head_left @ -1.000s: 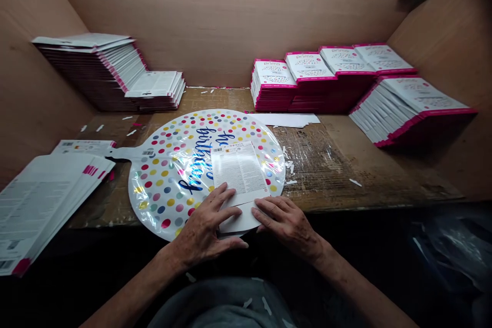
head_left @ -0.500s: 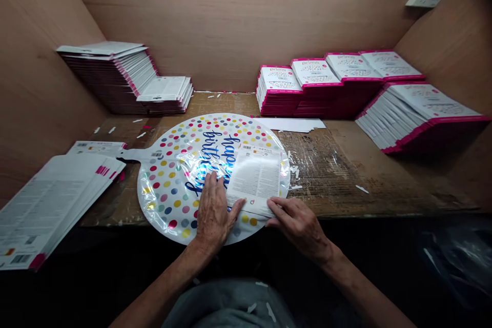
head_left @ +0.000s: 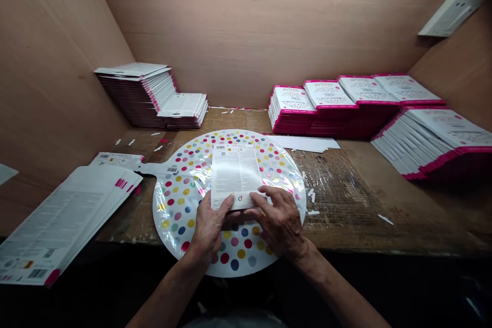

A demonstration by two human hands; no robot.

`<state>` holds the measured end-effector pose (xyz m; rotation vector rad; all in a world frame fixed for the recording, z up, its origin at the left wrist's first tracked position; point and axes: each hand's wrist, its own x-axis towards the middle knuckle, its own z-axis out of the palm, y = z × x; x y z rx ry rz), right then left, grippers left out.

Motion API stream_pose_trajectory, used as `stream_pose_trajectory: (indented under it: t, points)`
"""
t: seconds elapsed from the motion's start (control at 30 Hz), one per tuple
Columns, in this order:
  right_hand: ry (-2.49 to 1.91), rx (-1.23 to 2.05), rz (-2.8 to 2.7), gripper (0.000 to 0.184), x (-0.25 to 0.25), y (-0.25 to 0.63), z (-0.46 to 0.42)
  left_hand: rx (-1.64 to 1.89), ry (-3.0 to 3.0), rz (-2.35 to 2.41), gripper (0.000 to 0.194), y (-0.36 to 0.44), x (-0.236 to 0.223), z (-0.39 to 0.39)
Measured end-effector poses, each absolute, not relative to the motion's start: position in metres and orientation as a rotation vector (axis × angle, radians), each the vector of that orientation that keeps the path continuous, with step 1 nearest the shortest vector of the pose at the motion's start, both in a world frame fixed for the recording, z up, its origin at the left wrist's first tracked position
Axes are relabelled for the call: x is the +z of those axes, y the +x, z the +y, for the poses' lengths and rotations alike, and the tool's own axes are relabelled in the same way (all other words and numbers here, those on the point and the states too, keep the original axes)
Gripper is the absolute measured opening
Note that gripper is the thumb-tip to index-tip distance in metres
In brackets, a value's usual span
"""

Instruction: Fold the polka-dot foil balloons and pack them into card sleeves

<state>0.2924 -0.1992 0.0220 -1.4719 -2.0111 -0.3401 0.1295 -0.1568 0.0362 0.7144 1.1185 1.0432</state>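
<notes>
A round flat foil balloon (head_left: 184, 184) with coloured dots lies on the worn wooden table (head_left: 346, 195), its white neck pointing left. On its middle rests a white printed card (head_left: 234, 171). My left hand (head_left: 209, 223) pinches the card's near left corner, thumb on top. At the near right edge of the card my right hand (head_left: 279, 218) presses down with curled fingers. Both hands rest on the balloon.
Stacks of pink-edged packs (head_left: 357, 105) line the back right. A tall stack of cards (head_left: 142, 95) stands at the back left, and fanned white cards (head_left: 65, 215) lie at the near left. Loose white sheets (head_left: 303, 142) lie behind the balloon. Brown board walls enclose the table.
The card has moved from the balloon's right side to its middle and now lies straight. Both hands came together at its near edge. The lettering on the balloon is now covered.
</notes>
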Motion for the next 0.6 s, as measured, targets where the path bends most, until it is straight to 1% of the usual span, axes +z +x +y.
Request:
stream_pose_trajectory:
  t: [0.1, 0.23, 0.33, 0.43, 0.53, 0.6]
  points:
    - [-1.534, -0.108, -2.086, 0.015, 0.033, 0.269, -0.174, 1.126, 0.704, 1.134, 0.060, 0.123, 0.029, -0.146]
    - [-1.567, 0.215, -2.278, 0.010, 0.046, 0.252, -0.141, 1.132, 0.781, 1.207, 0.054, 0.110, 0.024, -0.138]
    - [-1.476, 0.355, -2.424, 0.015, 0.053, 0.248, -0.120, 1.053, 0.857, 1.229, 0.045, 0.095, 0.024, -0.133]
    - [-1.349, 0.498, -2.198, 0.020, 0.051, 0.244, -0.113, 1.037, 0.869, 1.107, 0.040, 0.076, 0.028, -0.120]
    - [-1.315, 0.645, -1.860, 0.016, 0.037, 0.240, -0.123, 1.090, 0.896, 1.119, 0.042, 0.055, 0.039, -0.088]
    - [-1.263, 0.739, -1.868, 0.011, 0.025, 0.237, -0.135, 1.163, 0.922, 1.121, 0.039, 0.042, 0.051, -0.055]
